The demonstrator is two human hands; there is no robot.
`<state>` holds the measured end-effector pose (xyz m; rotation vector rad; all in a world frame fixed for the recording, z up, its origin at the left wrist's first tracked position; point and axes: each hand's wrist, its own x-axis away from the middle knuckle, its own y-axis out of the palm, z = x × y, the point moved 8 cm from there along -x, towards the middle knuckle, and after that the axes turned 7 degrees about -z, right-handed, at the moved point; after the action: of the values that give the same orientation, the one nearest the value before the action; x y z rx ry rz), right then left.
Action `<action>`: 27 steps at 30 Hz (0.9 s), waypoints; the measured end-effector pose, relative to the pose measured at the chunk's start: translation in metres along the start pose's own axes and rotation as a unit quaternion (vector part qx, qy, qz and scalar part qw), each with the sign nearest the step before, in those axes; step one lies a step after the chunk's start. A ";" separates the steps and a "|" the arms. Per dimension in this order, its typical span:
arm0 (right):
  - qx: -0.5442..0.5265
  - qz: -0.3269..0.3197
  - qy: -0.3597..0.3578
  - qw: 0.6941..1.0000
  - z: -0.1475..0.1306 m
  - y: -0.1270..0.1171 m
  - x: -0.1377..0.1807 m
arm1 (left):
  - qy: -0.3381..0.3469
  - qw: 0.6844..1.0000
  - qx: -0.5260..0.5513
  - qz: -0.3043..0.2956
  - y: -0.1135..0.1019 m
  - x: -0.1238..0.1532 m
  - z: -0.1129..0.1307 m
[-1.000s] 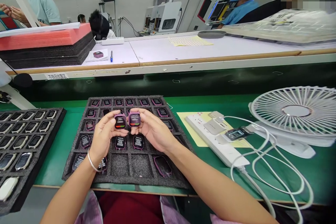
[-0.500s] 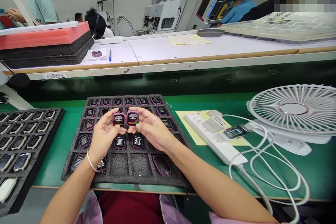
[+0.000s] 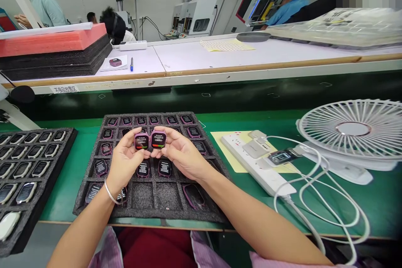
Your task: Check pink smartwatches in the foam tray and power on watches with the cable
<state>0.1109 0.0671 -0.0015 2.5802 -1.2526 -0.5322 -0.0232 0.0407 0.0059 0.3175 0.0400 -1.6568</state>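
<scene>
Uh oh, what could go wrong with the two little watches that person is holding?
The left hand and right hand hold two purple smartwatches close together, so they might bump and get scratched. One could also slip and drop onto the other watches in the foam tray below, perhaps marking a screen.

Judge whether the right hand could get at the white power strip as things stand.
Probably not yet: the right hand holds a watch, though the power strip's near side looks unobstructed.
</scene>
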 end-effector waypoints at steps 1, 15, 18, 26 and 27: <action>0.000 0.001 0.000 1.000 0.000 0.000 0.000 | 0.000 1.000 -0.001 -0.001 0.000 0.000 0.000; -0.007 0.013 0.003 1.000 -0.002 -0.001 0.001 | -0.006 1.000 -0.008 0.008 0.001 0.000 0.002; -0.004 0.008 0.002 1.000 -0.001 -0.001 0.001 | -0.006 1.000 -0.010 0.009 0.000 0.000 0.002; 0.001 -0.002 -0.006 1.000 -0.001 0.000 0.002 | 0.000 1.000 -0.014 0.009 -0.001 0.000 0.000; 0.003 -0.001 -0.005 1.000 -0.001 0.000 0.002 | 0.000 1.000 -0.013 0.009 -0.001 0.000 0.000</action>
<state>0.1124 0.0653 -0.0008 2.5867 -1.2579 -0.5432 -0.0241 0.0407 0.0054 0.2985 0.0583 -1.6364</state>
